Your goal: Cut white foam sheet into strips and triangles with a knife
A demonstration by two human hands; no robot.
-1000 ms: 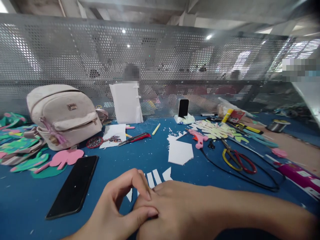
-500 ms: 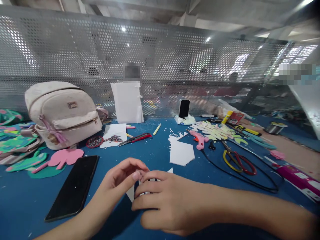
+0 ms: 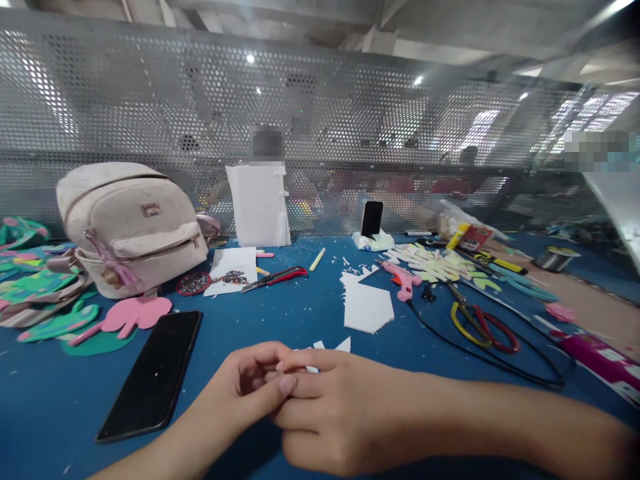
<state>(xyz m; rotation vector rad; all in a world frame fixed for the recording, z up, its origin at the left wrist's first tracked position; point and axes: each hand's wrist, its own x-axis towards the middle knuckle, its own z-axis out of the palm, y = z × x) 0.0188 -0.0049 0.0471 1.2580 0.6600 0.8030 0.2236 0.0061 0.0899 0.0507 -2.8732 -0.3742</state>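
Both hands, left hand (image 3: 250,387) and right hand (image 3: 330,413), meet fingertip to fingertip over small white foam strips (image 3: 320,347) (light, thin, easily creased), best pinched at their edges on the blue surface (image 3: 300,313).

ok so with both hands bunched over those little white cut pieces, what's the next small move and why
Probably lift the hands slightly apart to show the grip. The left hand and right hand meet fingertip to fingertip over the small white cut foam pieces on the blue table, hiding whatever is pinched. Only two white tips show beyond the fingers.
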